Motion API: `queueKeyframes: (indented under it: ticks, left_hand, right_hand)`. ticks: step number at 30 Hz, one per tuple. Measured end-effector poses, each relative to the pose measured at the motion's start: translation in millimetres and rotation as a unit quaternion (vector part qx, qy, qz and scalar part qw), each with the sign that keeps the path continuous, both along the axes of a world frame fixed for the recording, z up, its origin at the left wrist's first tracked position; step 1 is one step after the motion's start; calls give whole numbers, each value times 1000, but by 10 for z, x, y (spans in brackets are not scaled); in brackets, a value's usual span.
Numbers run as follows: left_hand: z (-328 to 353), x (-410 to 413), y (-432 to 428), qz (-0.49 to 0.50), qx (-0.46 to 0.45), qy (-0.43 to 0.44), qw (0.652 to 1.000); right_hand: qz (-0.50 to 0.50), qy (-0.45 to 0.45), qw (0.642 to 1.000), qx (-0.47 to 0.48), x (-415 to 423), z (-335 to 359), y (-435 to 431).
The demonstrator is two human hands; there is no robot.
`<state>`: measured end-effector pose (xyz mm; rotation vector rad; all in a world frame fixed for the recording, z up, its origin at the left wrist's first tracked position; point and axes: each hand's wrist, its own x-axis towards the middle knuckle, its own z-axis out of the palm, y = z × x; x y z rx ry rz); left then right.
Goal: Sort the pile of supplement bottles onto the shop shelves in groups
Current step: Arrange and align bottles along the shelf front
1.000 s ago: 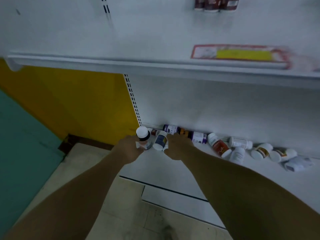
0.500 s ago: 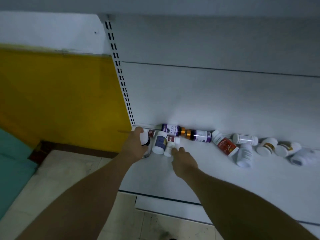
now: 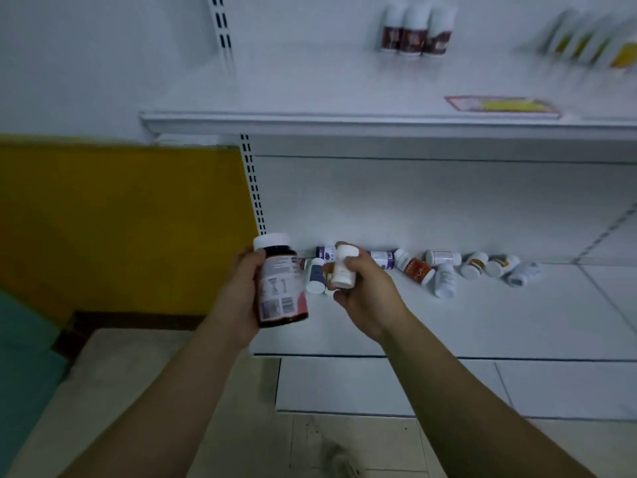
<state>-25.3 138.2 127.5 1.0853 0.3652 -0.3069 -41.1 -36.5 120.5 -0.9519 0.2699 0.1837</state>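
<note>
A: Your left hand gripped the dark bottle upright, with your fingers wrapped behind it. It had a white cap on top, and the label was too blurred to read.

B: Your right hand clamped a small white bottle just right of it, thumb and fingers curled round. Both were held up in front of the lower shelf.

A: The pile lay tipped along that shelf's far edge, with its left end hidden behind your hands.

B: On the upper shelf, three red-labelled bottles stood far back. The row at far right was smeared and cut off.
</note>
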Motion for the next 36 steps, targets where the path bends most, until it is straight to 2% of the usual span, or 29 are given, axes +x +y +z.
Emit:
queueKeyframes:
  ticks: [3, 8, 13, 19, 23, 26, 32, 36]
  left_hand:
    - [346, -293, 104, -48, -25, -17, 998]
    - [868, -658, 143, -128, -20, -99, 987]
    - [1265, -898, 58, -163, -33, -156, 974]
    - [1658, -932, -149, -135, 6, -213, 968]
    - [1962, -903, -423, -101, 40, -302, 947]
    - [2157, -827, -755, -104, 64, -335, 934]
    - [2397, -705, -1708, -130, 50, -370, 919]
    - [2474, -637, -2278, -136, 55, -391, 909]
  right_hand:
    - [-7, -46, 994, 94, -281, 340, 103]
    - [-16, -81, 989, 120, -667, 838, 193]
    - [-40, -130, 989, 57, -921, 1174, 148]
    - [-62, -201, 978, 17, -944, 1558, -77]
    - [-70, -235, 969, -3, -819, 1839, -350]
    - [-89, -252, 963, -18, -757, 2014, -662]
    - [-145, -270, 950, -56, -680, 2237, -1466]
    - [-176, -268, 935, -151, -683, 2275, -2003]
